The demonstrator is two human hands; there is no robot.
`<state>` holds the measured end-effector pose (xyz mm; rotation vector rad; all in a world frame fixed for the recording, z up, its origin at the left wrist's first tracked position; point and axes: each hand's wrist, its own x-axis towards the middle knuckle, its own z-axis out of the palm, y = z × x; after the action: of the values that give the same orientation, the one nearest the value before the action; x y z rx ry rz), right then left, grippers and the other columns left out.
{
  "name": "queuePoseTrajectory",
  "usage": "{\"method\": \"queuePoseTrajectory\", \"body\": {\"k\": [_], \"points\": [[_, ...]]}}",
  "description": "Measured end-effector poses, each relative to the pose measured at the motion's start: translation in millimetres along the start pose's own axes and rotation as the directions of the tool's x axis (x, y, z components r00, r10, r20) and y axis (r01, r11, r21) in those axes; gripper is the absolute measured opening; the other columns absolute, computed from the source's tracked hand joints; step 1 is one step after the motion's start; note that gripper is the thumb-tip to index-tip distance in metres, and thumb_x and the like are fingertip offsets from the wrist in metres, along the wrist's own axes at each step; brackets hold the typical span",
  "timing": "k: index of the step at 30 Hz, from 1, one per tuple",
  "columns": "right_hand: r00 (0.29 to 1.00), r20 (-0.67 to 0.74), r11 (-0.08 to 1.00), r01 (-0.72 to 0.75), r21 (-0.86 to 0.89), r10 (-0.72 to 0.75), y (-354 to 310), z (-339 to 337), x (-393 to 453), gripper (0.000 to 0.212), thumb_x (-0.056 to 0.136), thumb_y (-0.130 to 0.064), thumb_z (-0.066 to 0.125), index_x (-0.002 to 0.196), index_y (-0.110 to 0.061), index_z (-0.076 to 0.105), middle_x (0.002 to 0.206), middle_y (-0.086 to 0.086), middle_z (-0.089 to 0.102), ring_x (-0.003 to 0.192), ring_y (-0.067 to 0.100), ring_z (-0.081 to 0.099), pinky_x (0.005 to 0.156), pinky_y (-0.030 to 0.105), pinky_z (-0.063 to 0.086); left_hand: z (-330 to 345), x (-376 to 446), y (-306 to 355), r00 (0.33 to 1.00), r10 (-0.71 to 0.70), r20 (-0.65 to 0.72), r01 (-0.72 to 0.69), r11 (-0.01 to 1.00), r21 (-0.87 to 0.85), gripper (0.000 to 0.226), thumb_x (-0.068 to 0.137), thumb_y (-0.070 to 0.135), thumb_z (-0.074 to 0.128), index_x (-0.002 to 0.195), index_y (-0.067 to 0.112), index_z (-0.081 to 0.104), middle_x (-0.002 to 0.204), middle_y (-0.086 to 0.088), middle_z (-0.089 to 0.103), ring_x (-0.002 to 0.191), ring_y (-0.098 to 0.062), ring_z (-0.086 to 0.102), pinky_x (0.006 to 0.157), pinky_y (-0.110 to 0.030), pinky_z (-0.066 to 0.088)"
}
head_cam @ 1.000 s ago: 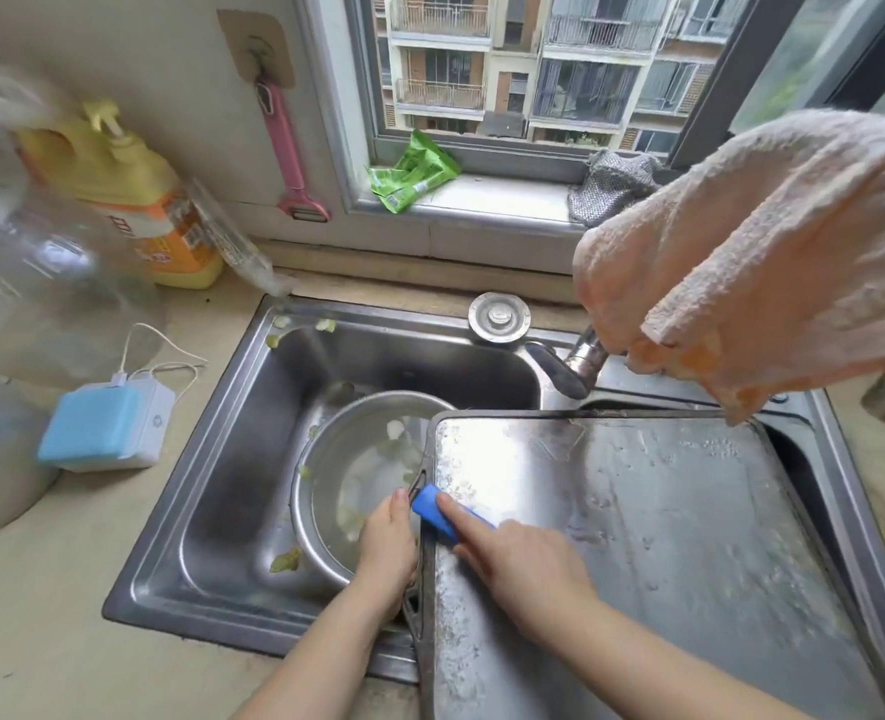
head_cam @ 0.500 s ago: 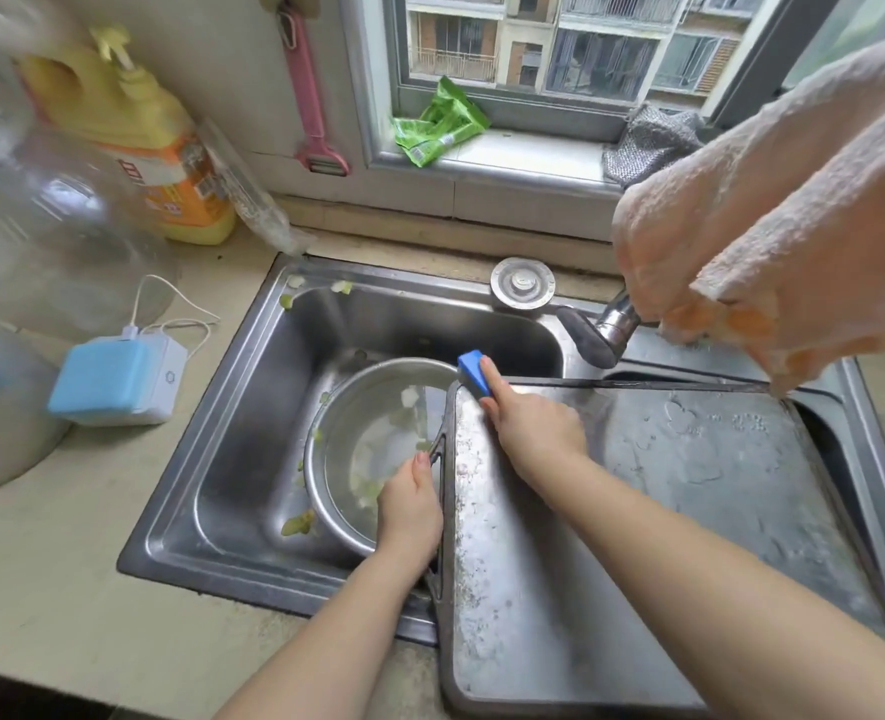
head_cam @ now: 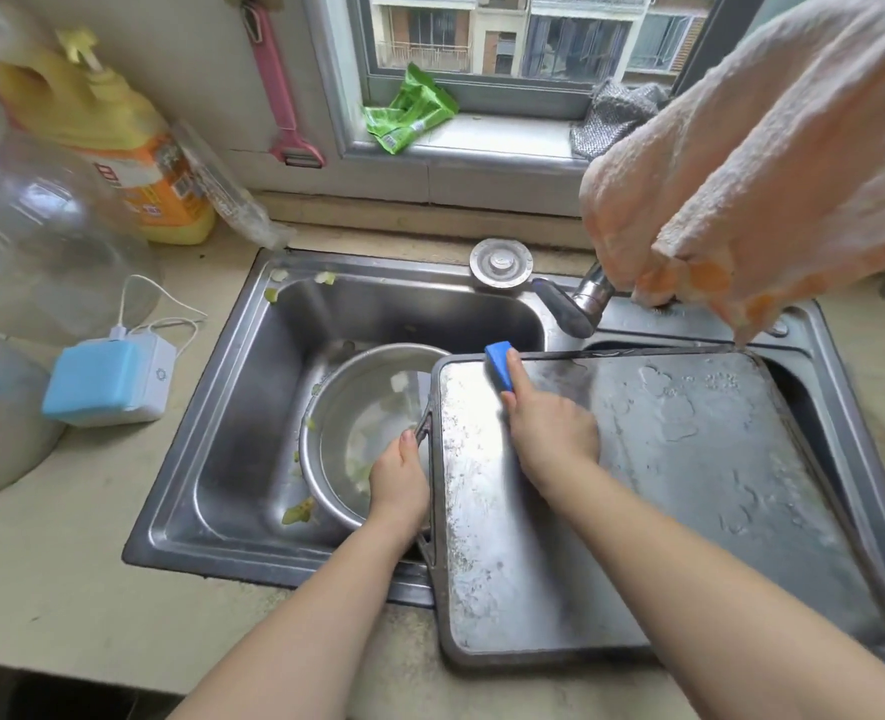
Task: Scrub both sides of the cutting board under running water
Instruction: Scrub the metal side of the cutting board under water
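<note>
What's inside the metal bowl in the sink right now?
The metal bowl holds pale vegetable scraps, and looks wet. Its right side is covered by the cutting board and the left hand, so anything there can't be seen.

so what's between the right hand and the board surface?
Head view: a blue sponge, pressed under the right hand at the far left corner of the cutting board. The left hand grips the board's left edge.

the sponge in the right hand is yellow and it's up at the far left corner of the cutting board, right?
Not quite: the head view shows the sponge is blue, not yellow. The rest holds: the right hand presses it at the far left corner of the cutting board.
</note>
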<state>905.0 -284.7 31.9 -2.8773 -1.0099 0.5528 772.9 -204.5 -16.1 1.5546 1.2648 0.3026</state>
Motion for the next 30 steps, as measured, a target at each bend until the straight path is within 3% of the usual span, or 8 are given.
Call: {"method": "queuePoseTrajectory", "body": {"k": [5, 8, 12, 17, 19, 23, 26, 30], "points": [[0.976, 0.013, 0.975, 0.216, 0.058, -0.217, -2.7, 47.6, -99.6, 0.054, 0.098, -0.051, 0.026, 0.139, -0.056, -0.008, 0.09, 0.008, 0.061, 0.076, 0.032, 0.061, 0.058, 0.035, 0.032, 0.5, 1.0, -1.4, 0.998, 0.061, -0.024, -0.06, 0.998, 0.037, 0.039, 0.102, 0.027, 0.027, 0.089, 0.008, 0.058, 0.089, -0.007, 0.058, 0.086, -0.021, 0.051, 0.076, -0.03, 0.036], [0.993, -0.098, 0.998, -0.066, 0.001, 0.066, 85.4, 16.9, -73.9, 0.05, 0.098, -0.05, 0.021, 0.144, -0.051, -0.001, 0.087, 0.006, 0.061, 0.071, 0.029, 0.057, 0.059, 0.033, 0.035, 0.5, 1.0, -1.9, 0.996, 0.085, -0.029, -0.083, 0.994, 0.072, 0.037, 0.102, 0.027, 0.026, 0.093, 0.01, 0.058, 0.091, -0.007, 0.057, 0.089, -0.021, 0.05, 0.076, -0.029, 0.033], [0.879, -0.171, 0.895, -0.442, 0.056, 0.444, 142.0, -3.9, -80.5, 0.051, 0.099, -0.045, 0.021, 0.146, -0.043, 0.001, 0.084, 0.009, 0.06, 0.068, 0.027, 0.052, 0.061, 0.034, 0.037, 6.6, 1.1, -4.4, 0.995, 0.055, -0.085, -0.049, 0.995, 0.082, 0.041, 0.102, 0.03, 0.026, 0.09, 0.007, 0.058, 0.088, -0.009, 0.057, 0.088, -0.025, 0.051, 0.076, -0.031, 0.034], [0.998, -0.023, 0.996, -0.055, 0.071, 0.056, 30.1, 50.1, -122.3, 0.054, 0.098, -0.051, 0.026, 0.144, -0.05, -0.002, 0.083, 0.005, 0.058, 0.073, 0.029, 0.061, 0.056, 0.033, 0.032, 22.1, -3.2, 0.8, 0.994, 0.026, -0.106, -0.018, 0.997, 0.072, 0.044, 0.101, 0.032, 0.028, 0.106, 0.003, 0.061, 0.096, -0.011, 0.059, 0.093, -0.029, 0.053, 0.077, -0.031, 0.034], [0.996, -0.076, 0.998, -0.052, 0.042, 0.055, 54.5, 47.3, -123.6, 0.054, 0.097, -0.053, 0.025, 0.142, -0.054, -0.004, 0.086, 0.004, 0.062, 0.075, 0.028, 0.062, 0.057, 0.033, 0.033, 29.7, -4.9, 4.3, 0.995, 0.041, -0.095, -0.033, 0.996, 0.08, 0.044, 0.101, 0.031, 0.028, 0.107, 0.002, 0.061, 0.103, -0.016, 0.061, 0.1, -0.033, 0.055, 0.078, -0.032, 0.034], [0.863, -0.168, 0.876, -0.482, 0.006, 0.476, 178.5, 2.9, -124.5, 0.052, 0.098, -0.051, 0.024, 0.146, -0.049, 0.003, 0.104, 0.012, 0.066, 0.091, 0.032, 0.063, 0.069, 0.036, 0.04, 41.8, -6.7, 10.8, 0.996, 0.056, -0.073, -0.048, 0.993, 0.111, 0.045, 0.102, 0.031, 0.027, 0.11, 0.0, 0.059, 0.11, -0.021, 0.061, 0.103, -0.036, 0.054, 0.08, -0.033, 0.034], [0.761, -0.192, 0.784, -0.603, 0.143, 0.62, 173.8, 3.7, -138.7, 0.054, 0.099, -0.047, 0.027, 0.148, -0.043, 0.006, 0.104, 0.014, 0.066, 0.091, 0.032, 0.063, 0.071, 0.036, 0.042, 44.3, -4.5, 13.2, 0.995, 0.067, -0.08, -0.054, 0.986, 0.155, 0.047, 0.102, 0.032, 0.027, 0.108, 0.0, 0.059, 0.112, -0.022, 0.06, 0.102, -0.037, 0.053, 0.081, -0.034, 0.035], [0.953, -0.146, 0.963, -0.256, 0.091, 0.267, 59.4, 42.2, -163.4, 0.064, 0.077, -0.051, 0.067, 0.136, -0.044, 0.044, 0.056, 0.004, 0.058, 0.042, 0.024, 0.056, 0.042, 0.024, 0.033, 43.8, 2.2, 18.8, 0.994, 0.077, -0.078, -0.062, 0.983, 0.175, 0.045, 0.102, 0.033, 0.028, 0.102, 0.002, 0.06, 0.103, -0.021, 0.061, 0.089, -0.029, 0.048, 0.077, -0.033, 0.031]]}}
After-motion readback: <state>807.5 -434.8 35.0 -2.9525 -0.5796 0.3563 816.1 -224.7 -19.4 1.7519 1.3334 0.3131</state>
